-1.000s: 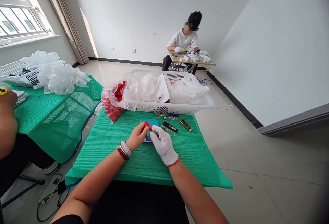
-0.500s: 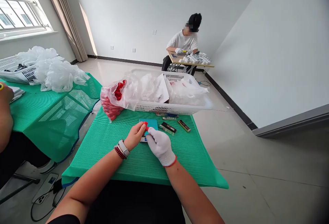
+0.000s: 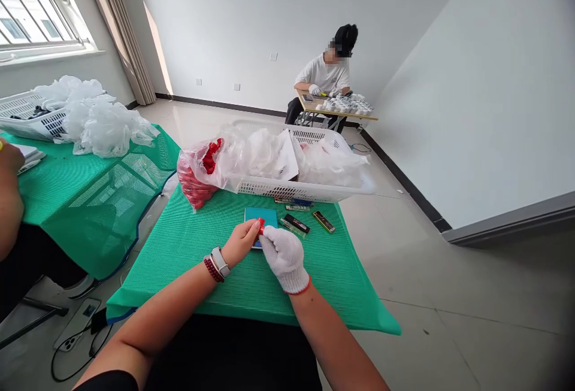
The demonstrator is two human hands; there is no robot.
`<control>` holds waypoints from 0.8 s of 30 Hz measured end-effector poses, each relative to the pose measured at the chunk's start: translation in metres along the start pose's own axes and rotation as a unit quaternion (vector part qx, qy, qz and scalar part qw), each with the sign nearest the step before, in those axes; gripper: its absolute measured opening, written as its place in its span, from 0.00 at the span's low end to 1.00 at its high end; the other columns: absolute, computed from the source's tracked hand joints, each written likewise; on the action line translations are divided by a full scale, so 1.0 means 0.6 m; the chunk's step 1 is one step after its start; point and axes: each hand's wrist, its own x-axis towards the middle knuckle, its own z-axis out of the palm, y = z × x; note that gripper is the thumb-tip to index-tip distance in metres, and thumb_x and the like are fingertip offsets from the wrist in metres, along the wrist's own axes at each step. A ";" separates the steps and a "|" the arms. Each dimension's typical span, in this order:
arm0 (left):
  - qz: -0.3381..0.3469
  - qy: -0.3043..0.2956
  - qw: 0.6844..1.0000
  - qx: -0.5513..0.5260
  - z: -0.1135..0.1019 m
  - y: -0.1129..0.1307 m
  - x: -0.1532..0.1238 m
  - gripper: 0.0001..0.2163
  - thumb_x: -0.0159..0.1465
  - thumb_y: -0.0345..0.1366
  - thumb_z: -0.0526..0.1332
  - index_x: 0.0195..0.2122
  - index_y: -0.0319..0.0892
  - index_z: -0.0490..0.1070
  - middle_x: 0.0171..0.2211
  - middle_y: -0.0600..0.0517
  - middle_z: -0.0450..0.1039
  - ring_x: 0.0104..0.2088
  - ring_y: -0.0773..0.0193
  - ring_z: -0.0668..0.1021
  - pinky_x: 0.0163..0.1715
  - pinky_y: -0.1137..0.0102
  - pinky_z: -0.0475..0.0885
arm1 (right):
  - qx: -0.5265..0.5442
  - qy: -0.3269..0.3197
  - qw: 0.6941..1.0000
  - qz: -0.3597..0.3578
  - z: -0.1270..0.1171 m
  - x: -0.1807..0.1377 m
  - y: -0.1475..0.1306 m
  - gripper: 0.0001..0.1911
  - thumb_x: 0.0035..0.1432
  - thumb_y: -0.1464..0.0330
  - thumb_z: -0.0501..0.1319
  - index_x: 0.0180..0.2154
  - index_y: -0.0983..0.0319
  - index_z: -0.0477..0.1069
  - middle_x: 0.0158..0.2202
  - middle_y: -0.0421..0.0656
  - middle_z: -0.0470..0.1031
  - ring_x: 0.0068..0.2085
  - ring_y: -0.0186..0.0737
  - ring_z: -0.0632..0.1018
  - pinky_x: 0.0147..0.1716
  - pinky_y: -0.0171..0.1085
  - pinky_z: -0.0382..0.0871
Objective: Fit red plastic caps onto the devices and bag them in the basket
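Left hand still pinching red piece; gloved right hand, fingers straighter a second ago, now curled on its lower end

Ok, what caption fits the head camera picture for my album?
A bare left hand and a gloved right hand hold a small red piece above a green-covered table.

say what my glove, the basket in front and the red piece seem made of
Glove: probably matte knitted cotton, from its ribbed cuff. Basket: likely smooth plastic, from its regular slots. Red piece: perhaps plastic, by its even colour; finish unclear.
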 end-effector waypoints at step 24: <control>0.033 -0.022 0.990 0.135 -0.021 0.014 -0.002 0.15 0.70 0.44 0.49 0.30 0.41 0.65 0.24 0.56 0.65 0.26 0.67 0.66 0.28 0.71 0.58 | 0.118 -0.048 0.989 0.080 -0.004 0.006 0.003 0.10 0.64 0.63 0.59 0.39 0.62 0.75 0.30 0.41 0.77 0.30 0.35 0.75 0.32 0.34 0.72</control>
